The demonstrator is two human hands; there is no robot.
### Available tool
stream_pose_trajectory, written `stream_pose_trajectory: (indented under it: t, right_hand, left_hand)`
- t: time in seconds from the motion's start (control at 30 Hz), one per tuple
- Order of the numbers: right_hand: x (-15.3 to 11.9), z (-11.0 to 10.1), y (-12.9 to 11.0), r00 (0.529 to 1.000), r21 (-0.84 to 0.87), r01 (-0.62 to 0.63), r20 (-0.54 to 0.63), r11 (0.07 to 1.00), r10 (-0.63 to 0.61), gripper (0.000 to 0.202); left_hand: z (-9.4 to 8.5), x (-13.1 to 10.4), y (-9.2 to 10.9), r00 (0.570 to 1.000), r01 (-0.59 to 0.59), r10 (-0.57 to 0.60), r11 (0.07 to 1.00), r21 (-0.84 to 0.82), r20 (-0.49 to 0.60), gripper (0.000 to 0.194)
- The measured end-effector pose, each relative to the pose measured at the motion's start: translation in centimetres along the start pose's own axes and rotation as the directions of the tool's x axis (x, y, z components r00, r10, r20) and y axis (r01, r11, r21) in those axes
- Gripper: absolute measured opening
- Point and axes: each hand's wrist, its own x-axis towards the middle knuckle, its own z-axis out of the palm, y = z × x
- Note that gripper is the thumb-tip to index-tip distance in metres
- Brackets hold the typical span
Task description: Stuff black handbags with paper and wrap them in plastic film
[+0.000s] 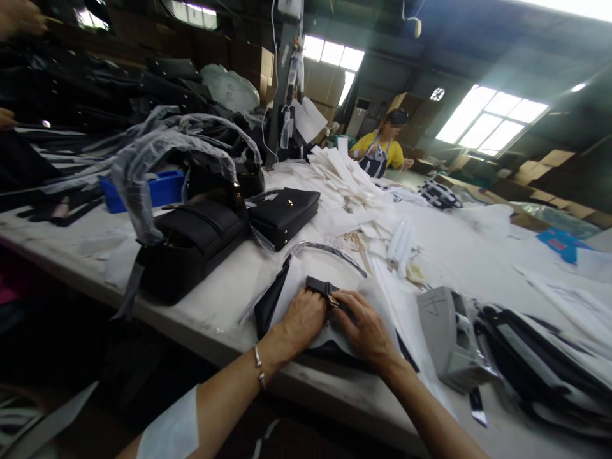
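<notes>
In front of me on the table lies a black handbag point(269, 307), partly covered by white wrapping sheet point(375, 294). Its arched handle point(329, 248) seems wrapped in clear film. A short black strap point(317, 285) with gold-coloured metal point(332, 299) sits at the bag's middle. My left hand point(306, 317) is closed, its curled fingers against the near side of that strap. From the right, my right hand point(366, 324) has its fingers bent and closed around the strap's end by the metal piece. My fingertips are partly hidden.
To the left stand a black handbag with a film-wrapped handle point(191, 245), a smaller black bag point(285, 215) and a blue bin point(165, 190). White strips point(349, 185) pile up behind. At right are a grey tape dispenser point(447, 335) and black pieces point(535, 363). A co-worker point(394, 150) is farther back.
</notes>
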Motion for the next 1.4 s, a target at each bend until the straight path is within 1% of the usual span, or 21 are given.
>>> stream_pose_trajectory:
  t: [0.13,0.23,0.33,0.4,0.47,0.53,0.6,0.67,0.8,0.9,1.0,1.1,1.3,1.4]
  right_hand:
    - [-0.5,0.3,0.3,0.999,0.0,0.017,-0.027,1.0,-0.017,0.026]
    - [-0.7,0.3,0.2,0.999,-0.013,0.037,-0.035,0.999,-0.038,0.026]
    - [-1.0,0.3,0.2,0.996,-0.034,0.078,-0.034,0.996,-0.079,0.023]
    - [-1.1,0.4,0.4,0.994,-0.041,0.104,-0.035,0.994,-0.106,0.022]
    - [-1.2,0.6,0.5,0.991,-0.043,0.122,-0.047,0.992,-0.124,0.023]
    - [-1.3,0.7,0.6,0.988,-0.046,0.141,-0.055,0.989,-0.143,0.028]
    - [-1.3,0.7,0.6,0.985,-0.053,0.165,-0.044,0.985,-0.168,0.035]
    - [-1.3,0.7,0.5,0.981,-0.054,0.19,-0.028,0.98,-0.192,0.036]
    - [-1.7,0.3,0.3,0.976,-0.046,0.215,-0.025,0.976,-0.216,0.032]
    - [-2.1,0.1,0.4,0.968,-0.021,0.249,-0.026,0.968,-0.25,0.032]
    - [-2.4,0.0,0.4,0.959,0.021,0.284,-0.017,0.959,-0.284,0.03]
    - [-2.3,-0.1,0.2,0.952,0.061,0.304,0.012,0.951,-0.306,0.028]
    - [-1.6,-1.2,-0.5,0.937,0.041,0.305,0.167,0.952,-0.307,0.034]
    - [-1.4,-1.7,-0.7,0.941,0.027,0.274,0.202,0.961,-0.273,0.032]
  left_hand:
    - [-0.4,0.1,-0.2,1.0,-0.015,0.015,1.0,-0.003,0.017,0.026]
    - [-1.2,-0.4,-0.2,0.997,-0.053,0.053,0.999,-0.011,0.048,0.022]
    - [-2.5,-1.8,0.4,0.99,-0.115,0.117,0.993,-0.031,0.084,0.019]
    - [-3.2,-2.9,1.0,0.988,-0.131,0.136,0.989,-0.075,0.072,0.016]
    - [-3.4,-4.0,1.3,0.991,-0.121,0.126,0.985,-0.122,0.037,0.02]
    - [-3.1,-4.8,1.5,0.994,-0.105,0.105,0.985,-0.138,-0.007,0.028]
    - [-2.7,-5.2,1.5,0.994,-0.103,0.098,0.985,-0.136,-0.042,0.028]
    - [-2.3,-5.4,1.3,0.993,-0.11,0.104,0.984,-0.141,-0.053,0.029]
    - [-2.1,-5.7,1.0,0.987,-0.155,0.149,0.978,-0.139,-0.055,0.053]
    - [-1.8,-6.0,0.8,0.983,-0.181,0.175,0.977,-0.114,-0.061,0.061]
    - [-1.5,-6.3,0.7,0.977,-0.202,0.194,0.975,-0.097,-0.089,0.061]
    - [-1.3,-6.4,0.7,0.97,-0.227,0.219,0.971,-0.07,-0.109,0.057]
    - [-1.2,-6.5,0.7,0.963,-0.234,0.225,0.971,-0.05,-0.15,0.047]
    - [-1.1,-6.6,0.7,0.959,-0.238,0.224,0.969,-0.066,-0.176,0.043]
